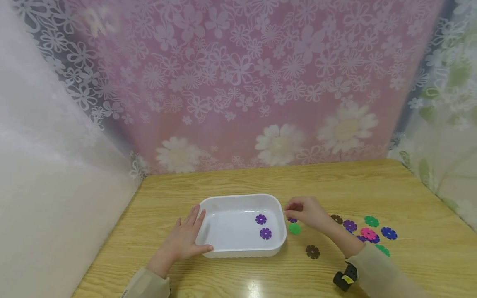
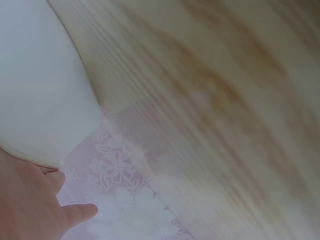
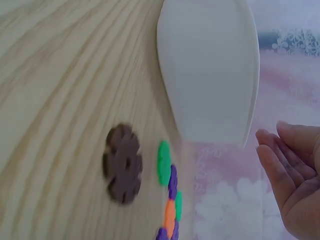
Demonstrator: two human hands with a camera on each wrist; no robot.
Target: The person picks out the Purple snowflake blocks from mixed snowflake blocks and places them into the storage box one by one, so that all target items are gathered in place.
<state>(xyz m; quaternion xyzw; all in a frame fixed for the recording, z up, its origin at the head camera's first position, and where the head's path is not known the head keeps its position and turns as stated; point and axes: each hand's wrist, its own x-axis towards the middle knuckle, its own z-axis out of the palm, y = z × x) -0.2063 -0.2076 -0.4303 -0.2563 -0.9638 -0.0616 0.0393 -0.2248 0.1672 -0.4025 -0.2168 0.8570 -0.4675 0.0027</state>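
A white rectangular tray [image 1: 231, 251] sits mid-table with two purple notched flower discs, one purple disc [image 1: 261, 219] behind the other [image 1: 266, 234]. My left hand [image 1: 184, 242] rests on the tray's left end, fingers spread along that side and thumb over the near left corner. In the left wrist view its fingers [image 2: 79, 214] extend past the tray's wall. Just beyond the tray's right rim is my right hand [image 1: 307, 213], raised, fingers loosely bent. The right wrist view shows nothing between thumb and fingers of this hand [image 3: 297, 175]. Below it lie a light green disc [image 1: 295, 229] and a partly hidden purple disc [image 1: 292, 219].
A brown disc [image 1: 312, 251] lies near the right forearm. Farther right are several scattered discs, among them a pink disc [image 1: 369, 233], a blue disc [image 1: 389, 233] and a green disc [image 1: 371, 221]. Flowered curtains [image 1: 238, 82] hang behind the wooden table [image 1: 223, 182].
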